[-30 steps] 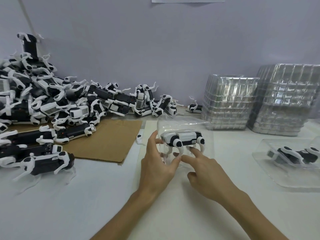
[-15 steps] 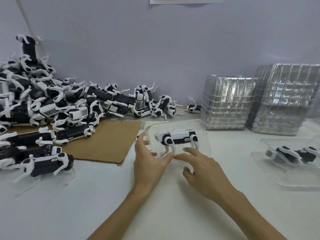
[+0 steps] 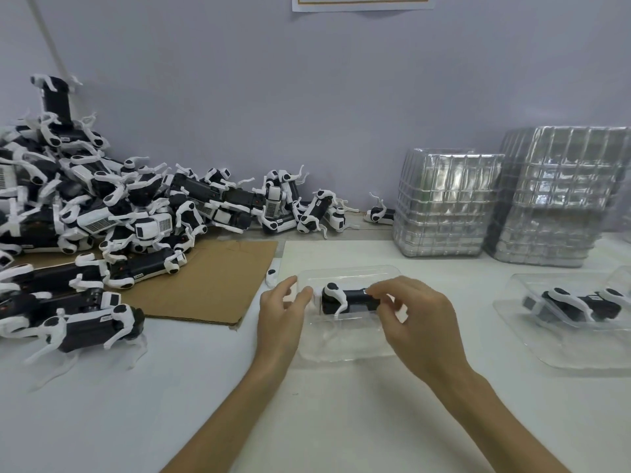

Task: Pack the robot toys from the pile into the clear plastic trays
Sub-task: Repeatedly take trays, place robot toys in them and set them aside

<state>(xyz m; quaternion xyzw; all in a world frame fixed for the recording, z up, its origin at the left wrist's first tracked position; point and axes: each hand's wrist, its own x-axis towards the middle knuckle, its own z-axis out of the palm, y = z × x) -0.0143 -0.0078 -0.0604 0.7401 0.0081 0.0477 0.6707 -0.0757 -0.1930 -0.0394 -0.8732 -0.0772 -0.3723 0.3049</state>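
Note:
A black and white robot toy (image 3: 345,299) lies in a clear plastic tray (image 3: 345,346) flat on the white table in front of me. My right hand (image 3: 418,322) has its fingers curled over the toy's right end and pinches it. My left hand (image 3: 281,314) rests at the tray's left edge, its thumb and fingers touching the rim beside the toy's white head. A big pile of the same robot toys (image 3: 102,213) fills the left side.
A second clear tray (image 3: 532,339) with a toy in it lies at the right. Two stacks of empty clear trays (image 3: 444,206) stand at the back right against the wall. A brown cardboard sheet (image 3: 211,285) lies under the pile's edge.
The tray with the toy came down from a tilted, lifted pose to lie flat on the table. My right hand moved from the tray's front onto the toy's right end.

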